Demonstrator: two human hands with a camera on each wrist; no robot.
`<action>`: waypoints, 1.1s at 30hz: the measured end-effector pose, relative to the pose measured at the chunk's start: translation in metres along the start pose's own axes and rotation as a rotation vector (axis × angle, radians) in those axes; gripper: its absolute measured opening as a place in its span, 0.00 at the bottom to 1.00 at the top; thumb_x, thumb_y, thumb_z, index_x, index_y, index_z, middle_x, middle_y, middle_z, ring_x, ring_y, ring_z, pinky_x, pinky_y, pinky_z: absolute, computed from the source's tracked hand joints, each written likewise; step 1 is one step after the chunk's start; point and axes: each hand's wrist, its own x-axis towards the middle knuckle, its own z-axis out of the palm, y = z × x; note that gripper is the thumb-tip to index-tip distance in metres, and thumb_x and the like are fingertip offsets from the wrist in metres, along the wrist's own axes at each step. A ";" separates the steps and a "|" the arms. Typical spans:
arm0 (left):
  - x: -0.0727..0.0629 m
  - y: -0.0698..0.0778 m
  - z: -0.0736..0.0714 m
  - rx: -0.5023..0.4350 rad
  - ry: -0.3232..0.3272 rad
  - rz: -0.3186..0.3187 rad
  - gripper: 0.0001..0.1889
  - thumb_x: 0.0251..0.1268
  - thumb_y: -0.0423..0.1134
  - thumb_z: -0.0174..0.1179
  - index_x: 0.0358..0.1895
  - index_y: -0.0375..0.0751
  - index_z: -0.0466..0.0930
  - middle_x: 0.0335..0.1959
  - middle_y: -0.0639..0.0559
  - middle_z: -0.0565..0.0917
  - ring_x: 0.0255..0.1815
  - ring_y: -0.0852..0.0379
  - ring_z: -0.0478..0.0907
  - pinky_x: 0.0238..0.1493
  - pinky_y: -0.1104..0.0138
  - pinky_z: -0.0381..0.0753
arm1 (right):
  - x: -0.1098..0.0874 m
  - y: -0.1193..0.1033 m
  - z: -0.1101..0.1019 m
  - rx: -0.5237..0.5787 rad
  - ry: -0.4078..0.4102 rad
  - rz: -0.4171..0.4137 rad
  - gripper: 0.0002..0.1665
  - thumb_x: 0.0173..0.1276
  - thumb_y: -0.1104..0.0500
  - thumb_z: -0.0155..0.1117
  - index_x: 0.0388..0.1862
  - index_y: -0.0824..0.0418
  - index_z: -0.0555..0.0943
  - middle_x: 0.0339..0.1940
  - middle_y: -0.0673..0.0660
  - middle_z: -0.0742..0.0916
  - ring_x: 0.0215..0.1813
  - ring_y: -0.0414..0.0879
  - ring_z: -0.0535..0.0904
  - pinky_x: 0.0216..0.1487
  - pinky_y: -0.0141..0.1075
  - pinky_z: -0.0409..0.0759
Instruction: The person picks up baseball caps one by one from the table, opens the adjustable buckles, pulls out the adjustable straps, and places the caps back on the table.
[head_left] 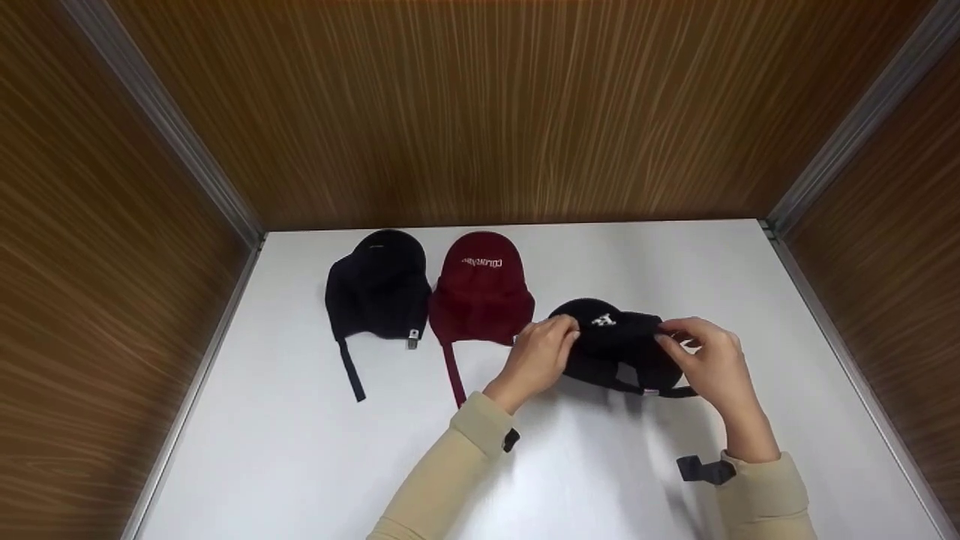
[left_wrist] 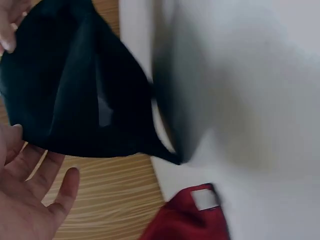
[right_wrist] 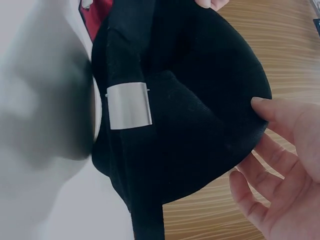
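Observation:
A black baseball cap (head_left: 634, 341) with a white embroidered logo is held in both hands on the right side of the white table. My left hand (head_left: 534, 358) pinches the cap's left edge between thumb and fingers. The opposite edge is pinched by my right hand (head_left: 712, 364), its other fingers loosely spread. In the left wrist view, the underside of the black cap (left_wrist: 45, 95) tilts above the tabletop. A silver buckle (right_wrist: 129, 106) shows on the cap's back strap in the right wrist view, and the strap end hangs free.
A burgundy cap (head_left: 480, 300) with white lettering and a dark navy cap (head_left: 381, 289) lie side by side at the back left, straps towards the front. Wood-grain panels (head_left: 480, 112) wall the white table (head_left: 285, 450) at the back and both sides.

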 end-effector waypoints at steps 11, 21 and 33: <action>-0.002 0.011 -0.026 -0.164 -0.050 -0.165 0.06 0.75 0.41 0.54 0.42 0.44 0.79 0.31 0.56 0.81 0.30 0.61 0.76 0.34 0.67 0.76 | -0.011 -0.003 -0.009 0.057 0.047 -0.015 0.14 0.55 0.71 0.74 0.41 0.64 0.85 0.35 0.54 0.87 0.39 0.37 0.79 0.39 0.24 0.72; -0.009 0.006 -0.037 -0.209 -0.046 -0.204 0.06 0.75 0.40 0.55 0.41 0.45 0.79 0.30 0.57 0.80 0.29 0.62 0.74 0.32 0.68 0.74 | -0.012 -0.005 -0.006 0.088 0.028 -0.033 0.07 0.58 0.73 0.71 0.32 0.63 0.86 0.32 0.53 0.87 0.37 0.33 0.77 0.40 0.23 0.71; -0.023 -0.009 -0.056 -0.093 0.097 -0.112 0.06 0.72 0.40 0.58 0.40 0.43 0.82 0.34 0.57 0.82 0.32 0.61 0.78 0.36 0.66 0.76 | 0.010 -0.027 0.000 0.114 -0.031 -0.065 0.03 0.62 0.70 0.69 0.34 0.66 0.85 0.31 0.54 0.87 0.32 0.37 0.79 0.36 0.19 0.73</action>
